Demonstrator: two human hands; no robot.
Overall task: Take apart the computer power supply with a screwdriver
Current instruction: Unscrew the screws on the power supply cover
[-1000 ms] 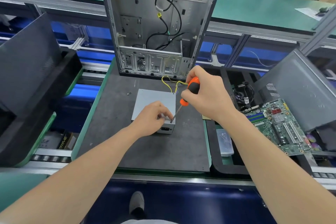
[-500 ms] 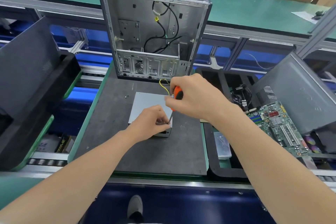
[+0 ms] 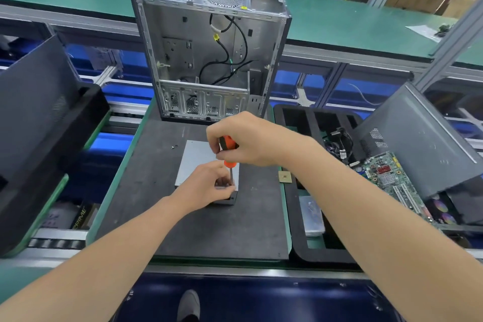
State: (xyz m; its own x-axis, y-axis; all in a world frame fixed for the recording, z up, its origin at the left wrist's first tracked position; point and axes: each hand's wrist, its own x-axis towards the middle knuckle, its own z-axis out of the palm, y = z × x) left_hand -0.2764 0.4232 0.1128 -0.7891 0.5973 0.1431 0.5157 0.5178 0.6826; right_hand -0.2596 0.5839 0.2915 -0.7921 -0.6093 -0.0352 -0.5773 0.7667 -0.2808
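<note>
The grey metal power supply (image 3: 194, 162) lies flat on the dark work mat (image 3: 198, 225), in front of the open case. My right hand (image 3: 248, 142) grips the orange-handled screwdriver (image 3: 228, 149) from above, holding it nearly upright. Its shaft comes down onto the box's near right corner. My left hand (image 3: 206, 187) rests on the near edge of the power supply, with its fingers pinching around the screwdriver's tip. The tip and the screw are hidden by those fingers.
An empty silver computer case (image 3: 209, 52) stands upright at the back of the mat. A black tray (image 3: 313, 248) to the right holds cables, a green motherboard (image 3: 392, 178) and a grey case panel (image 3: 423, 149). A small screw (image 3: 173, 147) lies on the mat.
My right hand has swung over the power supply and stood the screwdriver from slanted to nearly upright. The left hand stays at the near right corner. The camera view has tilted down slightly.
</note>
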